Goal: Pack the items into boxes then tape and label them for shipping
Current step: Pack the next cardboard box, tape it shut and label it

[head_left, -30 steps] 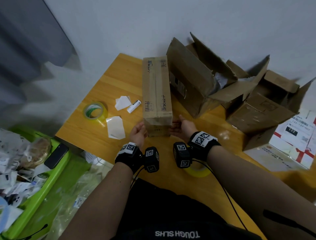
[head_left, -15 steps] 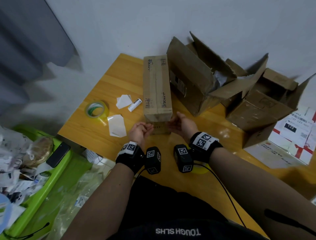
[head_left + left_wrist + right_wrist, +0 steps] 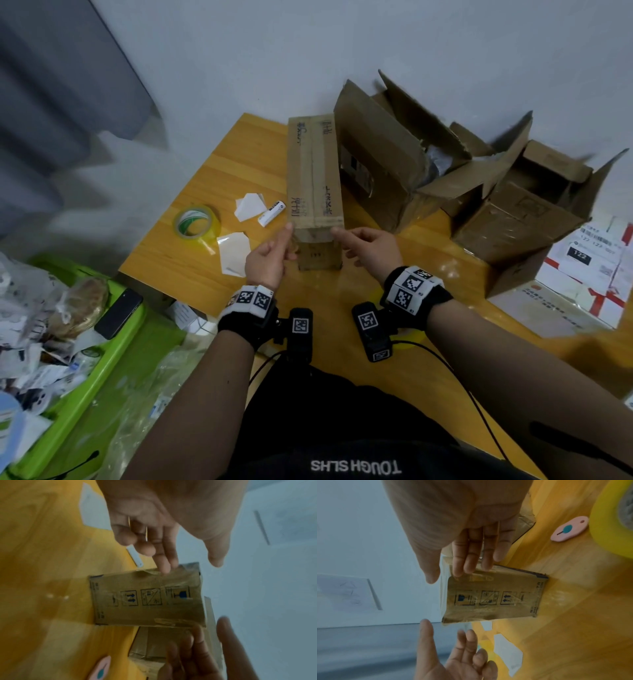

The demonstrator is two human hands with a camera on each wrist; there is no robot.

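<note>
Both hands sit at the near end of the long taped box point(image 3: 315, 171), fingers straight and relaxed, gripping nothing. The left hand point(image 3: 269, 255) points its fingertips point(image 3: 165, 566) at the box's near left corner, where they touch the edge of the clear tape; the thumb stands apart from them. The right hand point(image 3: 368, 245) mirrors it on the other side, its fingers point(image 3: 467, 563) lying flat against the near right edge of the same end face, the thumb spread away and clear of the cardboard. Between the two sets of fingers is the end face of the box, printed with a row of handling symbols under glossy tape; the box itself lies lengthwise on the wooden table point(image 3: 191, 246), running straight away from the fingertips.

Just left of the left fingers lie two white backing papers point(image 3: 234, 253) and a small white battery point(image 3: 272, 213), with a roll of tape point(image 3: 195, 222) beyond them. Right of the right fingers, beside the taped box, stand opened cardboard boxes point(image 3: 394, 164) with their flaps up, and farther right a stack of shipping labels point(image 3: 589, 260). Behind the right wrist, on the table, are a pink cutter point(image 3: 568, 530) and a yellow tape roll point(image 3: 611, 524). Well off to the left, below the table edge, a green bin point(image 3: 113, 346) holds paper waste and a dark phone point(image 3: 118, 313).
</note>
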